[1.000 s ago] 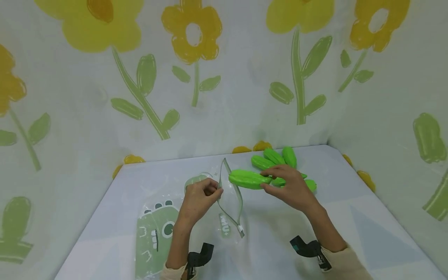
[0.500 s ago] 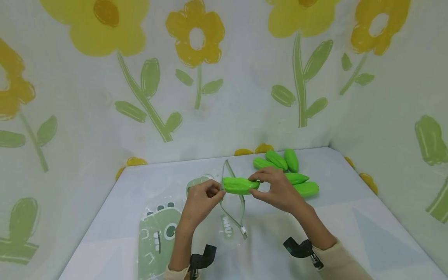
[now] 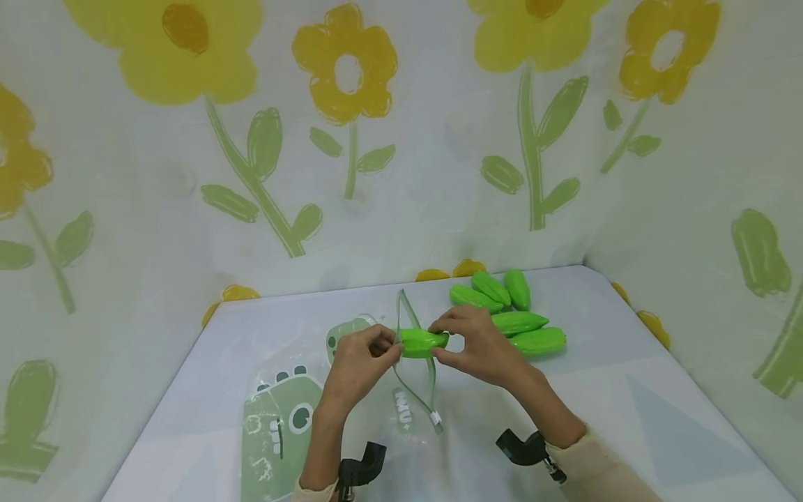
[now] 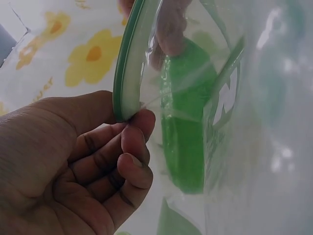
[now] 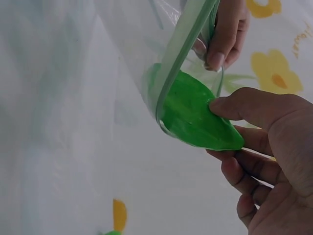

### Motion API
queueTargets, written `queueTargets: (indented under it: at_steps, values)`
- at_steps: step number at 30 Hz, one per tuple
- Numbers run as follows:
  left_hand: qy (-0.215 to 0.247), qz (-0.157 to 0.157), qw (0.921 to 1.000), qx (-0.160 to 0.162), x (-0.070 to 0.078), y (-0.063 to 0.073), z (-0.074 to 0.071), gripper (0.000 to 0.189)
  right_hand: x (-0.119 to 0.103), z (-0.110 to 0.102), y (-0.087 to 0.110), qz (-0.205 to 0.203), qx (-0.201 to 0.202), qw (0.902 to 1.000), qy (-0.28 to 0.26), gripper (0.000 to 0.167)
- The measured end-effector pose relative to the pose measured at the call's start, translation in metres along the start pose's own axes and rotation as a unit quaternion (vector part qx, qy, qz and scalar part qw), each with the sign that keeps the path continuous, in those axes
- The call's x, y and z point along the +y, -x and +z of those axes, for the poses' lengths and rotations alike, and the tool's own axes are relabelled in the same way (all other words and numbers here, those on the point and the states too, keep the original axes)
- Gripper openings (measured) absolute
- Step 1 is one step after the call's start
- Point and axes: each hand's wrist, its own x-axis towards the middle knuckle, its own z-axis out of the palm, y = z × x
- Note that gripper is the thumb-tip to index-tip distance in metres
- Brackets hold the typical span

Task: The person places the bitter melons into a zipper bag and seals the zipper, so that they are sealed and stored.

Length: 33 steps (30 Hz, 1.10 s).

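Note:
My left hand (image 3: 356, 366) pinches the green-edged mouth of a clear zip bag (image 3: 279, 425), which has a pale green cartoon creature printed on it. The bag's mouth stands apart, with a white slider (image 3: 436, 418) at its lower end. My right hand (image 3: 482, 346) grips one end of a bright green, ridged, oblong vegetable (image 3: 419, 343) between thumb and fingers. In the right wrist view, the vegetable (image 5: 195, 110) passes through the bag's mouth, its held tip outside. Through the clear film in the left wrist view, much of the vegetable (image 4: 185, 132) shows inside the bag.
Several similar green vegetables (image 3: 538, 341) lie on the pale table (image 3: 564, 425) behind and right of my right hand. White walls (image 3: 433, 209) with painted flowers enclose the table's back and sides. A dark camera mount sits on each wrist.
My right hand has moved left, bringing the green vegetable from the bag's mouth to partly within it. My left hand keeps its pinch on the bag's edge, almost in place.

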Motion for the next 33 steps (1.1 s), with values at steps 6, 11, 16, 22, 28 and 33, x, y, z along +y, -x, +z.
queueTargets:
  at_steps: [6, 11, 16, 22, 28, 33]
  values:
    - [0.004, 0.011, 0.9999, -0.003, 0.000, 0.001, 0.002, 0.004, -0.007, 0.007, -0.001, 0.013, -0.031, 0.9988, 0.034, 0.024]
    - [0.000, 0.014, 0.9999, -0.010, 0.001, 0.001, 0.005, 0.004, -0.011, 0.016, -0.002, 0.003, -0.049, 0.9978, 0.044, 0.023]
    - [-0.001, 0.021, 0.9997, -0.010, 0.001, 0.002, 0.005, 0.005, -0.013, 0.025, -0.005, 0.005, -0.059, 0.9973, 0.043, 0.023]
    - [0.005, 0.014, 0.9999, -0.008, 0.002, 0.003, 0.004, 0.007, -0.016, 0.038, -0.010, 0.013, -0.075, 0.9965, 0.036, 0.019]
    - [0.012, 0.023, 0.9997, -0.004, 0.003, 0.002, 0.003, 0.009, -0.018, 0.046, -0.012, 0.021, -0.085, 0.9956, 0.033, 0.022]
    - [0.012, 0.020, 0.9997, 0.000, 0.003, 0.003, 0.000, 0.007, -0.020, 0.043, -0.005, 0.035, -0.087, 0.9954, 0.019, 0.024]
